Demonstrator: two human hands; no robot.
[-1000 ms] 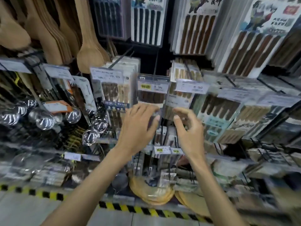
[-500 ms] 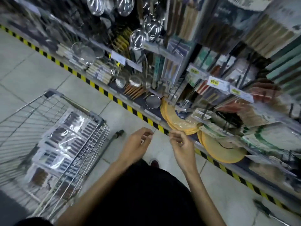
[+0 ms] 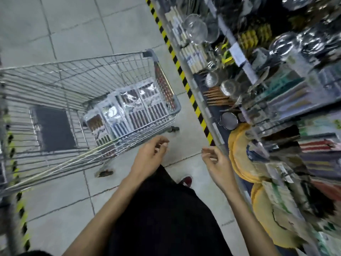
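Head view: left hand (image 3: 149,156) and right hand (image 3: 216,163) out in front over floor tiles, forearms stretched forward, fingers loosely curled, gripping nothing. Chopstick packs (image 3: 132,109) stacked inside cart (image 3: 176,106), just beyond left hand, not touched.

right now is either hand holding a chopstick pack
No, the left hand and right hand hold nothing; the chopstick packs lie in the cart.

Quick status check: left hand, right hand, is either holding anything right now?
Left hand: open, fingers loosely curled, holding nothing.
Right hand: open, fingers loosely curled, holding nothing.
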